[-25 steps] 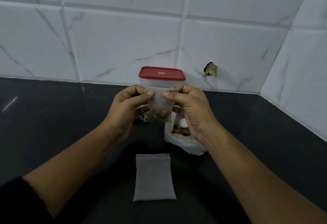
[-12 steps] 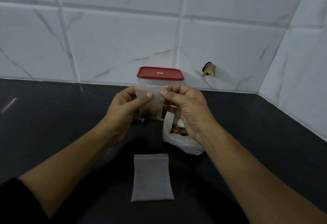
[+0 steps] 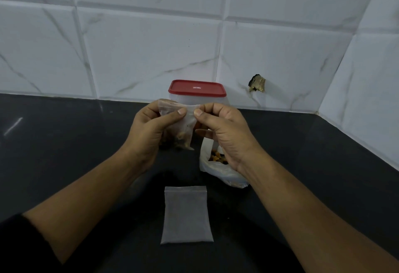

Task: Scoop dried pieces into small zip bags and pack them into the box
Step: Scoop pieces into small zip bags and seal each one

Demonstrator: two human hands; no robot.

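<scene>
Above the dark countertop [image 3: 64,143], left hand [image 3: 149,130] and right hand [image 3: 222,130] pinch the top seal of the small clear part-filled zip bag [image 3: 181,126]; a half-pressed seal could spill pieces into the red-lidded translucent plastic box [image 3: 197,93]

You face a black countertop [image 3: 64,154] that runs back to a wall of large white tiles [image 3: 140,57], veined in grey like marble. On your right a second tiled wall [image 3: 371,100] meets the first in a corner. A ragged dark hole [image 3: 256,83] breaks one tile low down. A faint streak of light [image 3: 13,126] glints on the counter at your far left; the room is dimly lit
</scene>
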